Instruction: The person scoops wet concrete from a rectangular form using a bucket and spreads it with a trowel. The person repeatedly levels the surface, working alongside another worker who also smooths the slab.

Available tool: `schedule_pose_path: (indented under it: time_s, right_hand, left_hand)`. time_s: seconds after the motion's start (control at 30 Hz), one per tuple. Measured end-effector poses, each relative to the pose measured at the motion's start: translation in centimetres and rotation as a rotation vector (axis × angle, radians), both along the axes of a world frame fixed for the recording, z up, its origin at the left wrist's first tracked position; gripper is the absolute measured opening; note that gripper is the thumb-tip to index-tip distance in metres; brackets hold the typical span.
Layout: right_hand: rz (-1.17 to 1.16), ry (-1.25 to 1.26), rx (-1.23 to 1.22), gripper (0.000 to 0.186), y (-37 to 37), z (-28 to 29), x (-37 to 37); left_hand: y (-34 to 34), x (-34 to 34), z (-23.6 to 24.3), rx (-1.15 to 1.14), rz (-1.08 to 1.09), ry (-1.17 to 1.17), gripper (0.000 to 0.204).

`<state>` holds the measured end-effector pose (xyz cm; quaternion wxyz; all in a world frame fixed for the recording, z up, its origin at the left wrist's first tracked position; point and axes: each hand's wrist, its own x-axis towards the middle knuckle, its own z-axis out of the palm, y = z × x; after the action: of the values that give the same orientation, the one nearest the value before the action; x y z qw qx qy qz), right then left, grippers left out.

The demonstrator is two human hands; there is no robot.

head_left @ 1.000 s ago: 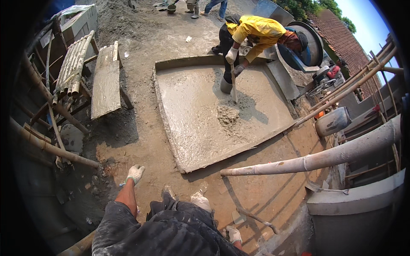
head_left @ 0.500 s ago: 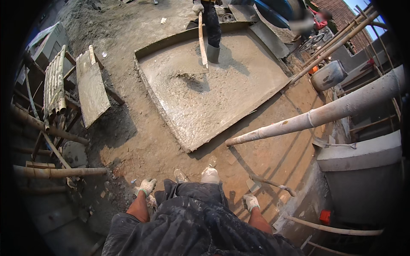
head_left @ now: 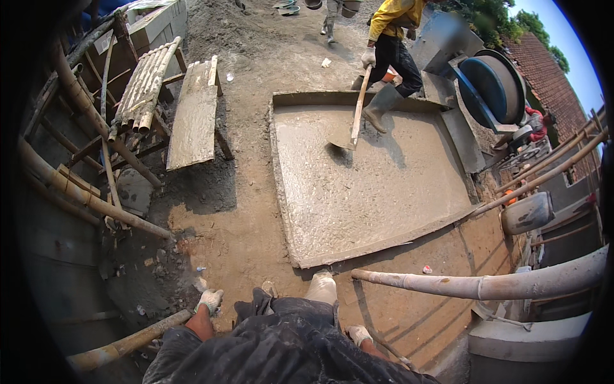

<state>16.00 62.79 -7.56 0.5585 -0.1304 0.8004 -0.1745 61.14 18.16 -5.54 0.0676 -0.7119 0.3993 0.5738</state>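
My left hand [head_left: 210, 301], in a dirty white glove, hangs by my left leg with fingers loosely apart and nothing visible in it. My right hand [head_left: 358, 335], also gloved, hangs low at my right side, partly behind my shorts, fingers loose and seemingly empty. Just ahead of my feet is a low-walled bed of wet grey mortar [head_left: 345, 211]. A worker in yellow [head_left: 393, 19] stands at its far side, one boot over the mortar, gripping a hoe [head_left: 358, 112] whose blade rests in it.
A thick bamboo pole [head_left: 486, 285] slants in from my right. Bamboo racks and boards [head_left: 192, 115] stand left, beside other poles [head_left: 96, 205]. A mixer drum [head_left: 492, 86], a jerrycan [head_left: 526, 212] and a person in red [head_left: 537, 125] are at right. Another worker [head_left: 329, 25] carries buckets beyond.
The worker in yellow has straightened and stepped toward the bed's far right edge, pulling the hoe along. My view has swung about slightly; my hands still hang by my legs.
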Motion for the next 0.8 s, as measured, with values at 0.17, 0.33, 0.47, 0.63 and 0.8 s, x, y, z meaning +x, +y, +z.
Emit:
schedule_pose_path:
  time_s: [0.17,0.33,0.47,0.63,0.8]
  right_hand:
    - [-0.306,-0.083,0.021,0.013,-14.1,-0.8,-14.1]
    - [0.031,0.217,-0.153,0.03,-27.6,4.2,-25.6]
    - [-0.259,0.015,-0.225,0.031,-33.0,6.9,-32.4]
    - [-0.112,0.17,-0.194,0.035,-32.6,4.4,-37.1]
    - [0.174,0.305,0.118,0.041,-30.1,4.4,-36.0]
  left_hand:
    - [-4.5,-13.5,0.9,-0.208,-0.047,0.215,0.044]
    - [-5.6,-21.8,1.1,-0.336,-0.325,0.046,0.05]
    - [-4.0,-23.5,0.6,-0.282,-0.242,-0.039,0.059]
    - [-0.1,-21.8,0.6,-0.139,0.179,0.021,0.045]
    - [3.6,-18.8,-0.8,0.191,0.291,-0.04,0.041]
